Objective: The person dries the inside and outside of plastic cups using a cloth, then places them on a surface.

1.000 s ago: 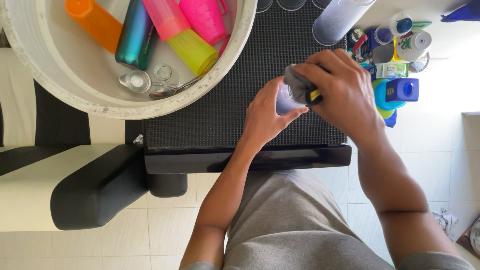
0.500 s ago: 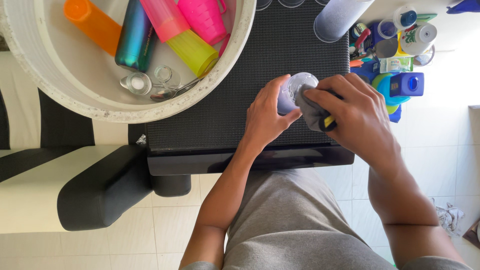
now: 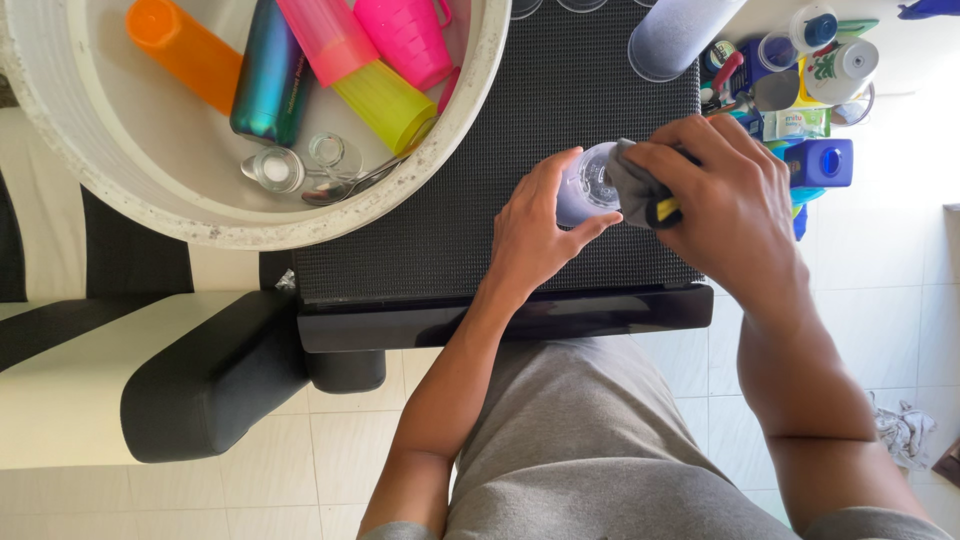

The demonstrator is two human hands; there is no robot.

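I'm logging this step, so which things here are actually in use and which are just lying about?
In use:
- left hand holding the clear glass
- right hand pressing the grey cloth against the glass
- black mat beneath

Lying about:
- white tub with orange tumbler, teal bottle, yellow cup
- blue bottle

— What colours are in front of you?
— Your clear glass point(image 3: 585, 185) meets a grey cloth point(image 3: 632, 190) with a yellow edge, over a black ribbed mat point(image 3: 480, 200).
— And the white tub point(image 3: 470, 110)?
— You've an orange bottle point(image 3: 180, 50), teal flask point(image 3: 268, 70), pink cups point(image 3: 405, 35).
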